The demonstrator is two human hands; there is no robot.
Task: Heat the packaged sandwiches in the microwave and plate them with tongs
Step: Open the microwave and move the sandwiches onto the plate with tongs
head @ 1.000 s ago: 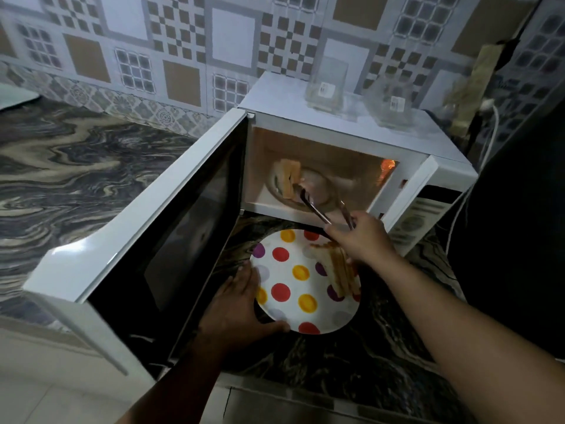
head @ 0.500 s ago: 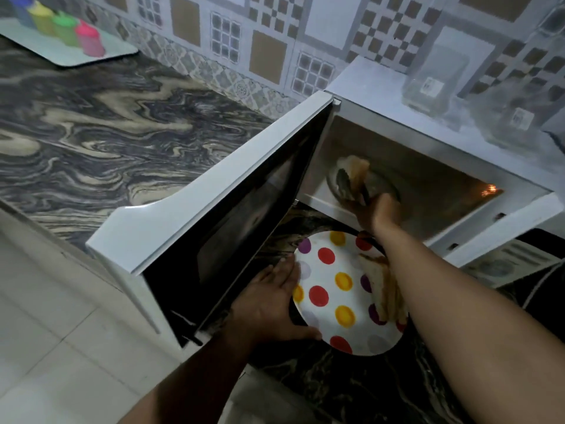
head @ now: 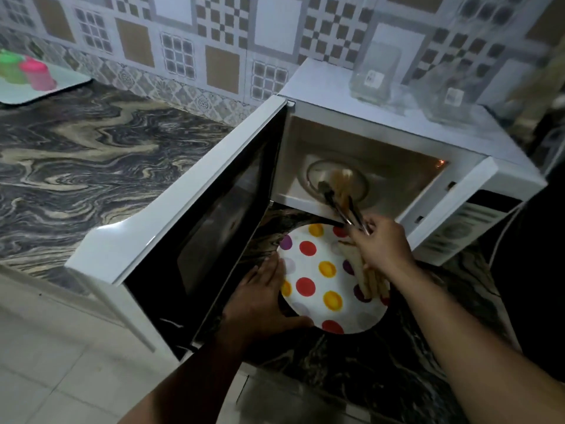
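Note:
The white microwave [head: 394,139] stands with its door [head: 195,209] swung wide to the left. My right hand [head: 382,246] grips metal tongs [head: 345,209] that pinch a sandwich [head: 341,182] just above the glass turntable [head: 318,175] inside. Below the opening sits a white plate with coloured dots [head: 315,270] on the counter. One sandwich [head: 371,281] lies on the plate's right side, partly hidden by my right hand. My left hand [head: 260,304] holds the plate's left rim, thumb on its front edge.
Two clear plastic packages [head: 374,75] lie on top of the microwave. The marbled counter [head: 91,154] stretches left to a white tray [head: 39,90] with pink and green cups. A dark object fills the right edge, with a white cable beside the microwave's control panel [head: 458,237].
My right hand went deep into the microwave, then drew back to the opening with the tongs closed on the sandwich. My left hand stayed on the plate. The view swung left and back.

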